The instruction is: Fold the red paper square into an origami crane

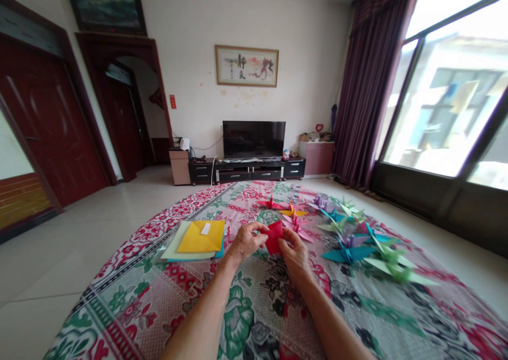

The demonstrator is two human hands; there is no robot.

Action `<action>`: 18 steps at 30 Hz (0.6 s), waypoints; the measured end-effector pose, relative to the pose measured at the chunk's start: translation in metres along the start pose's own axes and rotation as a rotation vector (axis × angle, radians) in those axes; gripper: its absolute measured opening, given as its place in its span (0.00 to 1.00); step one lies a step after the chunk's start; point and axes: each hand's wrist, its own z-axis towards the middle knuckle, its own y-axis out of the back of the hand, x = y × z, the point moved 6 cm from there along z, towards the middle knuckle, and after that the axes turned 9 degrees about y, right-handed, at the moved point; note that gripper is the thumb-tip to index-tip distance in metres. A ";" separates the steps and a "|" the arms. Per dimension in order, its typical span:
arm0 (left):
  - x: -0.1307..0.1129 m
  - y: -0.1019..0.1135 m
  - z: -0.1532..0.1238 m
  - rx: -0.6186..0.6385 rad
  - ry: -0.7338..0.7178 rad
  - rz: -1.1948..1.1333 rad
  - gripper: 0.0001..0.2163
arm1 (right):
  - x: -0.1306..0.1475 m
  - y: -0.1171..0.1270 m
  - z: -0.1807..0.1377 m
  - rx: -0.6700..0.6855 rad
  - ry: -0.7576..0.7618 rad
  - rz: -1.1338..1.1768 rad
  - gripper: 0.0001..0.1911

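Observation:
A small folded piece of red paper (273,238) is held up between my two hands, over the middle of the table. My left hand (248,242) pinches its left edge between thumb and fingers. On the other side, my right hand (294,250) grips the right edge, its thumb on the near face. Just beyond my hands lie a pink paper crane (297,226), an orange paper crane (292,210) and a red paper crane (271,203). To the left is a stack of coloured paper with a yellow sheet (200,237) on top, bearing a small white scrap.
Several more folded cranes, including a blue crane (349,251) and a green crane (397,270), spread over the table's right side. A floral tablecloth (238,312) covers the round table. Beyond it stand a television (254,139) on a low cabinet and a curtain (363,79).

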 end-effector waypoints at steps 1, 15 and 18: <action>-0.001 -0.001 0.000 0.002 -0.010 0.016 0.13 | -0.001 0.000 0.000 0.010 0.004 -0.001 0.20; -0.006 -0.007 -0.004 0.067 -0.049 0.034 0.11 | -0.012 -0.003 0.000 0.130 -0.101 0.142 0.11; -0.005 -0.006 -0.003 0.059 -0.056 0.042 0.11 | -0.007 -0.007 -0.001 0.188 -0.109 0.229 0.11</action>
